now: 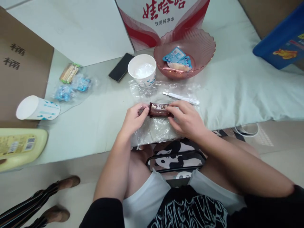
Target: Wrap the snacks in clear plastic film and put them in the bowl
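Observation:
A brown packaged snack bar (158, 109) lies level between my hands, over a clear plastic bag (152, 128) near the table's front edge. My left hand (136, 117) pinches its left end. My right hand (184, 116) has its fingers bent over the right end, thumb below and fingertips above. Just behind the bar is a craft knife with a pale handle (181, 97), lying on the plastic. Behind that stands a white paper cup (142, 71) with clear crumpled plastic inside. A pink ribbed bowl (201, 47) beside the cup holds blue snack packets (177, 57).
A black phone (121, 67) lies left of the upright cup. Further left are a wrapped biscuit pack (69, 73), blue bagged snacks (65, 92), a tipped paper cup (39, 108) and a yellow jug (22, 147). Cartons (163, 22) stand behind. Another person's feet (68, 182) show lower left.

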The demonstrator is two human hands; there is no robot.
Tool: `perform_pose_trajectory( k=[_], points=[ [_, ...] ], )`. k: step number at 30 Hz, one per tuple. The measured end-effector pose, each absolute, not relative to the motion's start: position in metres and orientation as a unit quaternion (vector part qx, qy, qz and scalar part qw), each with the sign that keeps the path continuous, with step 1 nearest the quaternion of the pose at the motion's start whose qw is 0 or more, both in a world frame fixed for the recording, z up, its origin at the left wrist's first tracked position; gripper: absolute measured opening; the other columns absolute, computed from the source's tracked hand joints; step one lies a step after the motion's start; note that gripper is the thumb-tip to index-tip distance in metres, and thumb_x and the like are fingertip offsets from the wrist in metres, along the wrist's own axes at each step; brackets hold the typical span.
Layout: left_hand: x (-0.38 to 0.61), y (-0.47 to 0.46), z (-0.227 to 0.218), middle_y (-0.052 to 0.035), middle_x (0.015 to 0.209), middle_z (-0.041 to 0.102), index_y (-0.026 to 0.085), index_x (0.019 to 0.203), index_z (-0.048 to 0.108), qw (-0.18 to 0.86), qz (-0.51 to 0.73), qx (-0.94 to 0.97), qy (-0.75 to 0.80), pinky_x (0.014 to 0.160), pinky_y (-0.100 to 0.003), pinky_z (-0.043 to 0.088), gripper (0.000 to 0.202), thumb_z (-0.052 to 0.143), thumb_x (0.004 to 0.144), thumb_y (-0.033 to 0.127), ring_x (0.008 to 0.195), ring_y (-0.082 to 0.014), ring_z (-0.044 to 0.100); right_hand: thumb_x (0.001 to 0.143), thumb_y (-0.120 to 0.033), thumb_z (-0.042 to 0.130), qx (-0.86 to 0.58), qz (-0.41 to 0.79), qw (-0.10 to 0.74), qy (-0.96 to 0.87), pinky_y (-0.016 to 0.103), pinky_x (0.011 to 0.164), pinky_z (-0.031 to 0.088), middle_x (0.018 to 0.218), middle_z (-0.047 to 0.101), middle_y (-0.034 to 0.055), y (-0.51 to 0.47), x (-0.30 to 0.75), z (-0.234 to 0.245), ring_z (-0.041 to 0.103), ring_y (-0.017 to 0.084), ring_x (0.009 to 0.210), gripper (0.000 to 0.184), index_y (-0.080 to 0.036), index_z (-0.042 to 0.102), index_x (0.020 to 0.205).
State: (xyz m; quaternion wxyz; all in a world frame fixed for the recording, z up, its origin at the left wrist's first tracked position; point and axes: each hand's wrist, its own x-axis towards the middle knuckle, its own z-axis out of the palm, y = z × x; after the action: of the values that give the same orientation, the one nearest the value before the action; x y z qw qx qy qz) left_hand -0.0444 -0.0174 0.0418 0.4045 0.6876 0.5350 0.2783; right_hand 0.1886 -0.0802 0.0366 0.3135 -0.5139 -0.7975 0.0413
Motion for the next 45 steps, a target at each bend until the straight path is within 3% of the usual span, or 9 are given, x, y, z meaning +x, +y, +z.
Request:
perform_pose_trajectory(
  k=[4, 8, 14, 24, 31, 35, 39, 43, 45],
  points=[
    [-0.032, -0.025, 0.047, -0.0074, 0.11, 0.073, 0.019, 0.086, 0.063, 0.572, 0.35, 0.557, 0.491, 0.08, -0.03, 0.059, 0.032, 0.07, 0.085, 0.05, 0.095, -0.0186, 0.071, 0.084, -0.022, 0.064, -0.539, 0.132, 0.251, -0.793, 0.058, 0.105, 0.051, 0.146, 0.058, 0.0206, -0.075, 0.18, 0.027, 0.058, 0.039, 0.129, 0.06, -0.016, 0.052, 0.143],
    [-0.022, -0.028, 0.06, -0.0055, 0.107, 0.074, 0.02, 0.083, 0.056, 0.679, 0.396, 0.427, 0.447, 0.069, -0.026, 0.06, 0.035, 0.08, 0.077, 0.045, 0.092, -0.0187, 0.075, 0.081, -0.022, 0.065, -0.551, 0.215, 0.271, -0.76, 0.058, 0.1, 0.053, 0.135, 0.065, 0.0184, -0.066, 0.181, 0.023, 0.065, 0.038, 0.12, 0.067, -0.018, 0.048, 0.146],
    [-0.019, -0.021, 0.069, -0.0035, 0.092, 0.072, 0.019, 0.082, 0.054, 0.64, 0.432, 0.336, 0.54, 0.037, -0.014, 0.035, 0.024, 0.074, 0.079, 0.03, 0.072, -0.0157, 0.076, 0.079, -0.033, 0.07, -0.567, 0.326, 0.329, -0.682, 0.052, 0.094, 0.055, 0.121, 0.071, 0.0125, -0.059, 0.193, 0.034, 0.068, 0.033, 0.108, 0.048, -0.022, 0.061, 0.125],
    [-0.023, -0.019, 0.067, -0.0015, 0.083, 0.069, 0.018, 0.079, 0.055, 0.608, 0.416, 0.328, 0.591, 0.041, -0.015, 0.033, 0.016, 0.07, 0.078, 0.023, 0.065, -0.0121, 0.072, 0.081, -0.042, 0.071, -0.614, 0.293, 0.501, -0.535, 0.041, 0.073, 0.054, 0.092, 0.065, 0.0049, -0.068, 0.215, 0.045, 0.061, 0.022, 0.079, 0.033, -0.024, 0.061, 0.107],
    [-0.022, -0.016, 0.063, 0.0, 0.078, 0.067, 0.019, 0.08, 0.055, 0.616, 0.387, 0.359, 0.584, 0.042, -0.016, 0.033, 0.012, 0.065, 0.082, 0.023, 0.064, -0.0112, 0.071, 0.086, -0.032, 0.064, -0.626, 0.155, 0.538, -0.543, 0.044, 0.08, 0.057, 0.09, 0.07, 0.0086, -0.036, 0.239, 0.097, 0.07, 0.026, 0.087, 0.01, -0.023, 0.063, 0.091],
    [-0.022, -0.013, 0.06, -0.0004, 0.078, 0.066, 0.018, 0.079, 0.056, 0.626, 0.374, 0.385, 0.566, 0.043, -0.016, 0.034, 0.016, 0.068, 0.08, 0.029, 0.064, -0.0114, 0.071, 0.084, -0.027, 0.07, -0.68, 0.008, 0.435, -0.59, 0.046, 0.1, 0.051, 0.122, 0.068, 0.0119, 0.019, 0.257, 0.144, 0.068, 0.029, 0.113, 0.043, -0.019, 0.056, 0.125],
    [-0.023, -0.012, 0.058, -0.0011, 0.079, 0.066, 0.018, 0.078, 0.057, 0.627, 0.367, 0.4, 0.559, 0.044, -0.017, 0.035, 0.02, 0.069, 0.078, 0.033, 0.063, -0.012, 0.07, 0.08, -0.04, 0.081, -0.778, 0.025, 0.234, -0.583, 0.053, 0.095, 0.053, 0.117, 0.069, 0.0158, 0.079, 0.27, 0.149, 0.067, 0.041, 0.118, 0.076, -0.015, 0.047, 0.142],
    [-0.024, -0.011, 0.059, -0.001, 0.08, 0.067, 0.019, 0.079, 0.056, 0.626, 0.36, 0.408, 0.558, 0.046, -0.018, 0.037, 0.019, 0.068, 0.079, 0.033, 0.066, -0.0132, 0.071, 0.075, -0.045, 0.084, -0.766, 0.016, 0.089, -0.637, 0.053, 0.099, 0.052, 0.132, 0.062, 0.0248, 0.116, 0.274, 0.127, 0.063, 0.043, 0.125, 0.068, -0.005, 0.063, 0.126],
    [-0.025, -0.012, 0.059, -0.0008, 0.08, 0.067, 0.019, 0.079, 0.056, 0.626, 0.358, 0.412, 0.558, 0.047, -0.018, 0.038, 0.017, 0.066, 0.08, 0.032, 0.066, -0.0131, 0.071, 0.076, -0.048, 0.077, -0.762, 0.023, 0.06, -0.644, 0.053, 0.099, 0.049, 0.127, 0.064, 0.0199, 0.126, 0.274, 0.12, 0.062, 0.044, 0.127, 0.053, -0.003, 0.074, 0.104]
  ],
)
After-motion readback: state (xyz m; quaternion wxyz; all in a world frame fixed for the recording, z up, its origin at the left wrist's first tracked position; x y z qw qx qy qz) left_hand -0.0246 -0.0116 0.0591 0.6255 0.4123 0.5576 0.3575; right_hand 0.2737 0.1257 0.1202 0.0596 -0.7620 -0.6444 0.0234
